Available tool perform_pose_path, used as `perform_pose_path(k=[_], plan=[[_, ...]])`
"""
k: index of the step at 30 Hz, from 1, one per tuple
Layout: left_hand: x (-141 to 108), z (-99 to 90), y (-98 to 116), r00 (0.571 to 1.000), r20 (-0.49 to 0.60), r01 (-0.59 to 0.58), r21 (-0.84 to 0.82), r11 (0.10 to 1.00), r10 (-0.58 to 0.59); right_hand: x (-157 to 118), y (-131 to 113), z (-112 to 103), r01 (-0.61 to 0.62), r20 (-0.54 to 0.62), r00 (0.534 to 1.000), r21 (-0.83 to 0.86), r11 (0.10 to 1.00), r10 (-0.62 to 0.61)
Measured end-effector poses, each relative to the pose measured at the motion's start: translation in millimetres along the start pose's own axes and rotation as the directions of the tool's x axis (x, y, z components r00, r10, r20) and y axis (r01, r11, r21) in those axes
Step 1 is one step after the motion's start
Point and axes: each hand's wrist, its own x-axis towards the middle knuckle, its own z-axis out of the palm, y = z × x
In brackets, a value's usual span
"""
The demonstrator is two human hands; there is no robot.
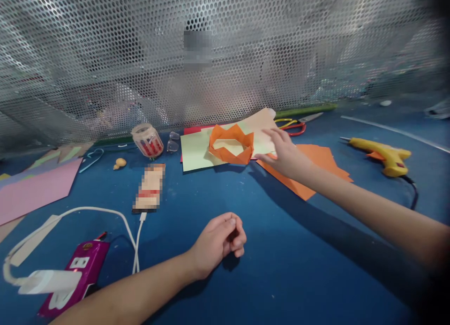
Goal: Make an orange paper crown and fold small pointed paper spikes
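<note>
A ring folded from orange paper (234, 157), with pointed peaks along its edge, rests on pale green and cream sheets (197, 151). Just to its right is my right hand (283, 154), fingers apart and holding nothing; whether a fingertip touches the ring I cannot tell. Loose orange sheets (316, 163) lie partly beneath that hand and forearm. My left hand (221, 240) is curled closed over the blue table in front, with nothing visible in its fingers.
Scissors (297, 125) lie at the back, a yellow glue gun (383, 154) at right. On the left are a jar (147, 139), a phone (150, 186) on a white cable, a purple power strip (79, 268) and pink paper (42, 186). Perforated metal mesh (225, 81) stands behind.
</note>
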Motion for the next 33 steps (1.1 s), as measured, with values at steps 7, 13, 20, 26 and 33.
perform_pose_path(k=[7,13,20,26,33], plan=[[-2,10.6,9,0.997,0.071,0.017,0.221,0.975,-0.033,-55,79,-11,-0.371,-0.036,0.925,-0.309,0.876,0.379],[-4,18.4,20,0.990,0.128,0.006,0.392,0.920,-0.061,-93,80,-11,-0.125,0.170,0.970,-0.274,0.954,0.176],[-8,20.1,24,0.986,0.138,0.014,0.510,0.860,-0.097,-143,31,-15,0.112,0.330,0.939,-0.042,0.993,-0.092],[-12,24.2,24,0.960,0.274,-0.115,0.587,0.802,-0.063,-150,-22,-25,0.272,0.451,0.832,0.175,0.946,-0.322],[-16,24.0,19,0.849,0.522,-0.464,0.663,0.587,0.081,-82,-11,-37,0.143,0.389,0.903,0.130,0.981,-0.183]])
